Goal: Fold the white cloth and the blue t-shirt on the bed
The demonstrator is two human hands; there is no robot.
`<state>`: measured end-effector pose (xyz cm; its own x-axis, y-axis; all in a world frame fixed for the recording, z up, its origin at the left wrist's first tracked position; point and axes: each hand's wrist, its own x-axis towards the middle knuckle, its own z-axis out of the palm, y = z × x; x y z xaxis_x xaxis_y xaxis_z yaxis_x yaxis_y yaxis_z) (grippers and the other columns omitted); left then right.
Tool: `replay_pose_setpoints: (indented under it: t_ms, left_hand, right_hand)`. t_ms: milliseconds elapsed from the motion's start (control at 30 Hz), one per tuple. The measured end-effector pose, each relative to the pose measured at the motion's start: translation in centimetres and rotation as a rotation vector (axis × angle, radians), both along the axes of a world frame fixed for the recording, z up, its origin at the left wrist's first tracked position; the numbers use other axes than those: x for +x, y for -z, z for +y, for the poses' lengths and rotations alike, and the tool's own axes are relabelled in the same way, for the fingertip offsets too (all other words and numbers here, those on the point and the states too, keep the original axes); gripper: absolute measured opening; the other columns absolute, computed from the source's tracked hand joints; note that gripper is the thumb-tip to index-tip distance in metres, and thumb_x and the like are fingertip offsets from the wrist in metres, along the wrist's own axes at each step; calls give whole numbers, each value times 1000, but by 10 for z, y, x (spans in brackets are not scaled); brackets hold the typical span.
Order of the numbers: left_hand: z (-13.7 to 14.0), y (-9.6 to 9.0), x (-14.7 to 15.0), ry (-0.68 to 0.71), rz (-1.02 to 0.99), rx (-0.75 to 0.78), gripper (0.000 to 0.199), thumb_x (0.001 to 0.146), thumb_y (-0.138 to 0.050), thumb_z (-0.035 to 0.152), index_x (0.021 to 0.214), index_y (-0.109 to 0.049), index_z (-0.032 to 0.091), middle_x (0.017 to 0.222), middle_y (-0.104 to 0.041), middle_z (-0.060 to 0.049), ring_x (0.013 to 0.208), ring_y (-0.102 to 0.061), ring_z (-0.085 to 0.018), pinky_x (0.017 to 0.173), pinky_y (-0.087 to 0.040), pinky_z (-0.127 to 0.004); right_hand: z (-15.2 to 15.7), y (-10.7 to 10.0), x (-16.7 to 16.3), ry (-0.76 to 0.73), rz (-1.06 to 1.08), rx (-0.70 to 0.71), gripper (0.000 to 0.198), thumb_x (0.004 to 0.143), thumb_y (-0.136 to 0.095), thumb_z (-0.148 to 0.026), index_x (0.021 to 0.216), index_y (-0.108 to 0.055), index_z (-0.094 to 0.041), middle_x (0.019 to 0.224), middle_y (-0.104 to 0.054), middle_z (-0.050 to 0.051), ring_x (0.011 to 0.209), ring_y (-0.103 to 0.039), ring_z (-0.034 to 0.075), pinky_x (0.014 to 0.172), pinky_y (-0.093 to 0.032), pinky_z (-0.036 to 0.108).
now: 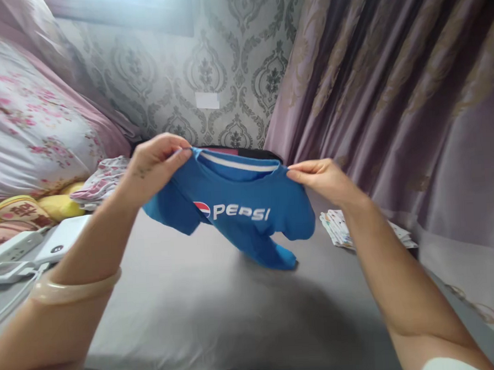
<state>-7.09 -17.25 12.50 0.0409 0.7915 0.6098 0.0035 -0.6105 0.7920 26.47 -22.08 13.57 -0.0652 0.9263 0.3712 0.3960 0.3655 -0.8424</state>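
Observation:
A blue Pepsi T-shirt [240,213] hangs in the air above a grey bed sheet [187,304], its lower hem touching the sheet. My left hand [157,162] pinches the shirt's left shoulder near the collar. My right hand [323,178] pinches the right shoulder. The shirt's front with the white lettering faces me, and the white-striped collar sits between my hands. A pale bangle [74,288] circles my left forearm.
A floral quilt [28,113] and yellow pillow [60,206] lie at left, with a folded floral cloth [104,181] beside them. White power bank [63,241] and power strip [10,250] rest at the left edge. Folded patterned cloth [340,227] lies right, by purple curtains [412,99].

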Motion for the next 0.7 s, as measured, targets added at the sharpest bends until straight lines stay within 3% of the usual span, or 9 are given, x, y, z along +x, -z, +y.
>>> replay_pose_setpoints:
  t_ms: [100, 167, 267, 333, 400, 500, 600, 700]
  left_hand:
    - [-3, -39, -12, 7, -15, -35, 18, 86, -53, 14, 96, -67, 9, 81, -62, 5, 75, -63, -7, 62, -46, -14]
    - [7, -45, -15, 67, 35, -115, 20, 86, -51, 13, 98, -66, 7, 79, -64, 3, 74, -65, -9, 62, -49, -17]
    - [37, -30, -15, 156, 56, -205, 15, 70, -71, 12, 84, -69, 10, 68, -65, 2, 62, -64, -10, 52, -49, -14]
    - [56, -16, -14, 171, 44, -116, 18, 61, -79, 16, 77, -70, 15, 64, -64, 2, 57, -64, -12, 47, -48, -15]
    - [68, -7, -15, 172, 102, -31, 19, 58, -82, 22, 73, -70, 18, 61, -64, 1, 55, -63, -14, 46, -50, -19]
    - [76, -9, -15, 155, 345, -103, 22, 62, -80, 34, 77, -74, 20, 67, -69, -2, 60, -65, -16, 53, -53, -25]
    - [76, -22, -10, 2, 554, -162, 26, 66, -74, 42, 80, -74, 21, 72, -70, -2, 67, -65, -17, 62, -53, -29]
    - [69, -36, 5, -316, 594, 55, 26, 70, -69, 42, 80, -73, 19, 71, -68, -1, 73, -62, -18, 73, -51, -32]
  right_hand:
    - [10, -19, -4, 111, 57, 270, 36, 73, -73, -51, 94, -74, -22, 88, -74, 3, 82, -67, 20, 72, -56, 34]
    - [24, -18, -8, 112, 30, 305, 37, 76, -69, -53, 95, -74, -21, 86, -73, 2, 81, -67, 20, 71, -55, 33]
    - [45, -7, -8, 56, -81, 248, 39, 75, -69, -54, 93, -74, -20, 82, -73, 3, 79, -67, 20, 70, -54, 32]
    - [55, -4, -4, 41, -125, 232, 40, 75, -69, -54, 94, -75, -19, 84, -73, 4, 80, -67, 20, 71, -53, 32]
    - [61, -5, 1, 21, -161, 209, 39, 75, -69, -53, 94, -75, -19, 85, -73, 4, 80, -66, 21, 71, -54, 32]
    - [65, -13, 10, -27, -244, 149, 34, 75, -70, -48, 95, -75, -21, 81, -73, 3, 75, -66, 19, 70, -54, 32]
    - [66, -25, 19, -22, -335, 123, 29, 75, -72, -43, 95, -75, -23, 76, -73, 1, 71, -66, 19, 67, -54, 32]
    - [67, -35, 24, 96, -400, 258, 24, 77, -71, -43, 90, -76, -23, 78, -73, 2, 75, -67, 21, 70, -54, 33]
